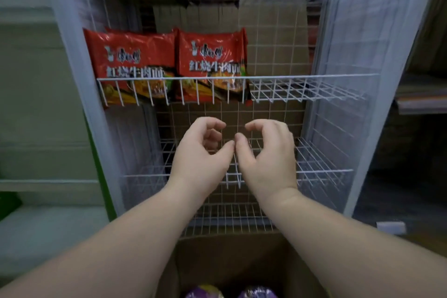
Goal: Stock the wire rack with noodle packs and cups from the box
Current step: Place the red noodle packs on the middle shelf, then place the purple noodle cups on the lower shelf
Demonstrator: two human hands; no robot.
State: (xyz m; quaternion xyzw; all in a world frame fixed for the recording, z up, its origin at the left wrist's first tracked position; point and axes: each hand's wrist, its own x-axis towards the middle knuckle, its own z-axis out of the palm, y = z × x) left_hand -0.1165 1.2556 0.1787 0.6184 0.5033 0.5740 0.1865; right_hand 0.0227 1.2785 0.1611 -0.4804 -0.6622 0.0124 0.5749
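Both hands are in front of the wire rack (314,77), fingers loosely curled and holding nothing; the left hand (202,150) and right hand (268,152) almost touch at the thumbs. Two red noodle packs (212,60) stand on the shelf at 12 o'clock from the hands. At 6 o'clock, the box (232,261) holds two purple cups (205,292).

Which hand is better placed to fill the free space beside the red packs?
Right, probably. The right hand hangs empty below the bare right section of the shelf; the left hand, also empty, sits under the red packs.
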